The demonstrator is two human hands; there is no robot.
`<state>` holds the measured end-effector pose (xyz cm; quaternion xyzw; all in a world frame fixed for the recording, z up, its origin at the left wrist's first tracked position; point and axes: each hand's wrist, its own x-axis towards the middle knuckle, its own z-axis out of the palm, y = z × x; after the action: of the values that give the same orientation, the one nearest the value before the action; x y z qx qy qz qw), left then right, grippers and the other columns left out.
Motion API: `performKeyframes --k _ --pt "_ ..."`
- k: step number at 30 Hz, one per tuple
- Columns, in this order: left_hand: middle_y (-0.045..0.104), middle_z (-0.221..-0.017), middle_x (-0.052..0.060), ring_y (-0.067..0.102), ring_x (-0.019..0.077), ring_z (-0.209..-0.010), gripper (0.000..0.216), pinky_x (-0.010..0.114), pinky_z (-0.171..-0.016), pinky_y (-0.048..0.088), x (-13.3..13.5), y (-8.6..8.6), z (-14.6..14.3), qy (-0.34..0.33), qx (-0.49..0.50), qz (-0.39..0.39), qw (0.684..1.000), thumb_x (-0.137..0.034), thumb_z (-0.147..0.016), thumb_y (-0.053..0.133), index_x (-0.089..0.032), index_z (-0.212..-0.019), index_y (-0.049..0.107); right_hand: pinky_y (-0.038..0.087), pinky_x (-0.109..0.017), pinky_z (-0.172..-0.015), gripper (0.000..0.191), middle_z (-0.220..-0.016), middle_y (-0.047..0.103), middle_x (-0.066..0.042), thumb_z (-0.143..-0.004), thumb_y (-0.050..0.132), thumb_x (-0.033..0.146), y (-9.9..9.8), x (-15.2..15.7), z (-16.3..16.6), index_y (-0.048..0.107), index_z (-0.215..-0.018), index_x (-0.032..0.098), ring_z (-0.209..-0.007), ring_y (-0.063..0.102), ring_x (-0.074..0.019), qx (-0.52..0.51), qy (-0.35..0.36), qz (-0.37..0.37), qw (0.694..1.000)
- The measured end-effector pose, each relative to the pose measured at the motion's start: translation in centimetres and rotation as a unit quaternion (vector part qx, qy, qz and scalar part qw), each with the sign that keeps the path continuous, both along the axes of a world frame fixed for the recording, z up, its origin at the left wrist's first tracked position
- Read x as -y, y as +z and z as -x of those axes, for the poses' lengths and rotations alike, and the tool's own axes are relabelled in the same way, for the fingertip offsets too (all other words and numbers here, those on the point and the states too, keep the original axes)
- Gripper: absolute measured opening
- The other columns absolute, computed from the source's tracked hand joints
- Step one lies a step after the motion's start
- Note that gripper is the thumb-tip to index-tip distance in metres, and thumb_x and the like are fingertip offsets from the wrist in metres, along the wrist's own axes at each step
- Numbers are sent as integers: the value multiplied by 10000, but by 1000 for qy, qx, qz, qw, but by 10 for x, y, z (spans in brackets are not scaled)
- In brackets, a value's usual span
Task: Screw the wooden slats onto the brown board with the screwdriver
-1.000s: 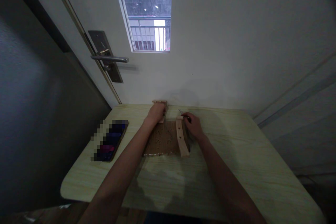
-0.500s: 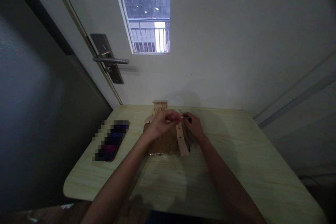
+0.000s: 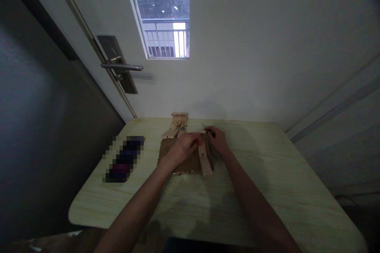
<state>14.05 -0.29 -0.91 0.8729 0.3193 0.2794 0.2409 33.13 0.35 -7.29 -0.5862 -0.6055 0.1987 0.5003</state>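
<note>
Pale, holed wooden strip (image 3: 205, 163) pointing away, far end slanting left. Left hand (image 3: 187, 145) overlapping it, can't tell grip. Right hand (image 3: 219, 141) clutching tool (image 3: 213, 134).

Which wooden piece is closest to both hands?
The lone wooden piece near the right edge of the brown board, between left hand and right hand; the others lie grouped beyond the board, by the door.

I can't make out any words or numbers from here; the phone (image 3: 124, 160) on the table (image 3: 297, 178) shows only coarse blurred squares, nothing legible.
</note>
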Motion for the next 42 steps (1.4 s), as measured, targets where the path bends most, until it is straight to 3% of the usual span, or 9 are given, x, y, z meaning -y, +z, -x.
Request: performKeyframes --k 7,12,16,21,24,27,30,36,42 --pt "710 -870 25 662 166 -831 155 275 -803 501 1 -4 -4 -22 -10 -15 1000 -86 -883 559 -171 -940 676 475 -406 -858 223 -880 729 -80 -754 503 226 0 0 1 705 -847 201 -845 648 -222 -38 -1 5 999" --pt "716 -921 35 670 161 -856 128 271 -801 516 2 -5 -4 -30 24 -30 999 -93 -877 603 -165 -923 699 486 -401 -873 217 -884 729 -70 -726 522 253 3 -1 -1 707 -831 211 -869 650 -215 -108 -3 2 994" --pt "719 -917 34 668 156 -848 108 270 -793 517 4 -6 -2 -36 51 -33 997 -97 -865 634 -163 -917 702 541 -378 -759 352 -969 724 -93 -766 459 317 8 -2 -9 675 -1017 200 -788 676 -181 -207 5 -1 978" --pt "720 -887 25 665 151 -833 136 261 -787 510 5 -10 -1 -20 71 -12 997 -59 -832 656 -161 -916 691 550 -367 -830 415 -943 715 -62 -664 695 400 29 4 -17 655 -1036 220 -847 688 -172 -286 21 -19 958" --pt "714 -874 18 660 151 -808 143 255 -750 504 5 -12 -2 6 67 -3 998 -65 -824 661 -168 -921 682 545 -288 -648 364 -784 680 -27 -701 719 478 51 14 -17 673 -940 208 -723 660 -146 -316 23 -19 948" --pt "703 -837 16 646 149 -767 111 252 -723 496 5 -13 -3 25 68 -4 997 -83 -808 681 -165 -882 678 370 -202 -431 387 -560 542 28 -771 641 562 71 27 -12 658 -764 176 -480 494 -80 -250 14 -42 967" --pt "696 -818 15 629 142 -728 81 246 -695 485 6 -13 -4 32 86 6 996 -109 -804 694 -163 -862 681 261 -205 -415 453 -475 403 51 -853 550 544 82 39 -4 596 -611 163 -432 369 -59 -135 -1 -62 989" --pt "655 -706 -19 586 115 -632 73 210 -613 432 9 -9 -5 44 112 64 991 -115 -804 689 -164 -857 682 312 -207 -448 301 -512 443 58 -873 530 456 83 45 13 548 -749 182 -439 406 -77 41 18 -95 994" --pt "557 -638 -58 510 91 -580 139 189 -564 359 8 -12 -5 66 112 54 990 -114 -781 695 -159 -757 565 373 -218 -496 271 -566 523 31 -895 510 433 76 42 17 536 -781 188 -482 481 -98 72 40 -111 990"
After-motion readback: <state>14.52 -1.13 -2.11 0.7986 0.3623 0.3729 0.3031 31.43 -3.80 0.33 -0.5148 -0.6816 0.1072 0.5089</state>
